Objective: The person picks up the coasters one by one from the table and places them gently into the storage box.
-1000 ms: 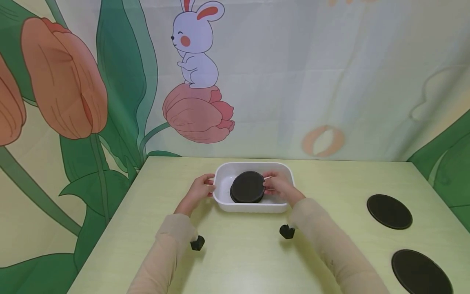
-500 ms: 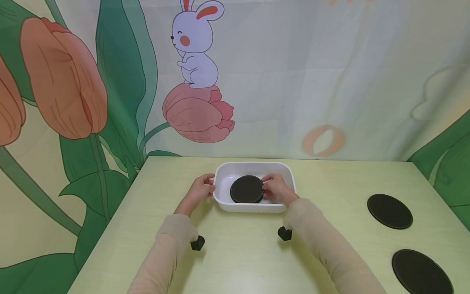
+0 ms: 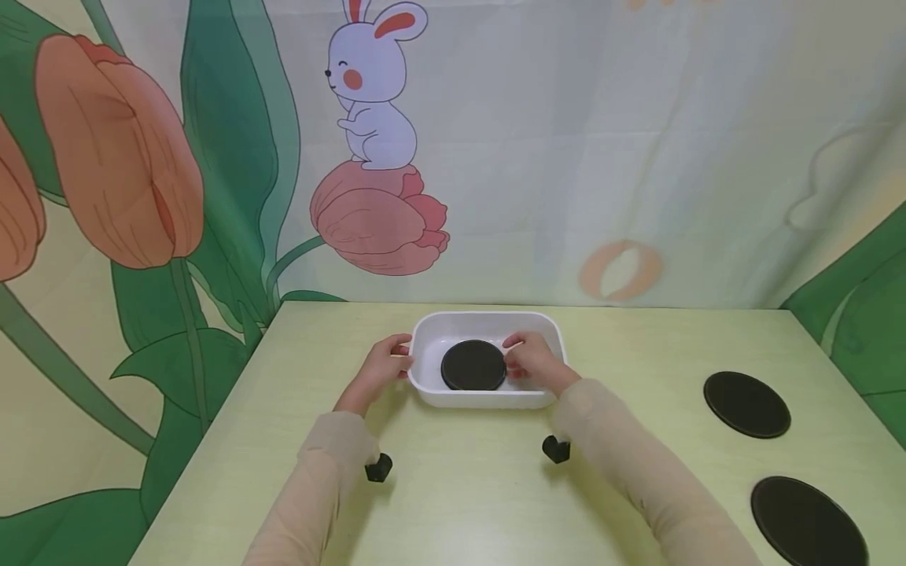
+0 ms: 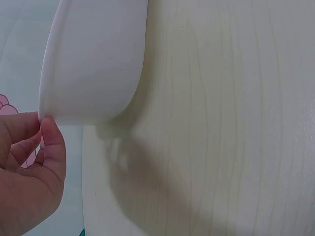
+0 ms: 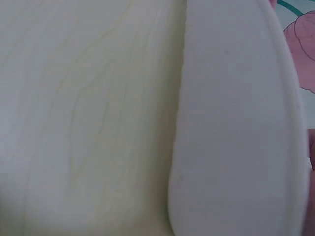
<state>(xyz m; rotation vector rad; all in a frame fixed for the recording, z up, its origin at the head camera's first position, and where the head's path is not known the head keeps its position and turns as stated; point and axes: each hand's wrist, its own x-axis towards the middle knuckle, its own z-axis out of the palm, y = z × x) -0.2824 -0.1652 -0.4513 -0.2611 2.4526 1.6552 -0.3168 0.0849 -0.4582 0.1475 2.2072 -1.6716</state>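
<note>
A white rectangular basin [image 3: 488, 399] stands near the table's back edge. My left hand [image 3: 380, 365] pinches its left rim; the left wrist view shows thumb and fingers [image 4: 53, 132] meeting at that rim. Inside the basin, left of its middle, lies a flat black round disc [image 3: 473, 365]. My right hand [image 3: 534, 362] reaches over the basin's right side, with loosely bent fingers at the disc's right edge. No grip on the disc is visible there. The right wrist view mostly shows the basin's outer wall [image 5: 236, 123], with the hand only at the frame's edge.
Two more black discs lie on the table to the right, one farther back [image 3: 746, 405] and one nearer [image 3: 809, 521]. A printed curtain [image 3: 524, 157] hangs behind the table [image 3: 467, 487]. Small black wrist pieces [image 3: 378, 468] hang below both sleeves.
The disc has sunk lower in the basin and now lies flat. My right hand went down with it, then its fingers loosened and drew slightly right. The left hand stays on the rim.
</note>
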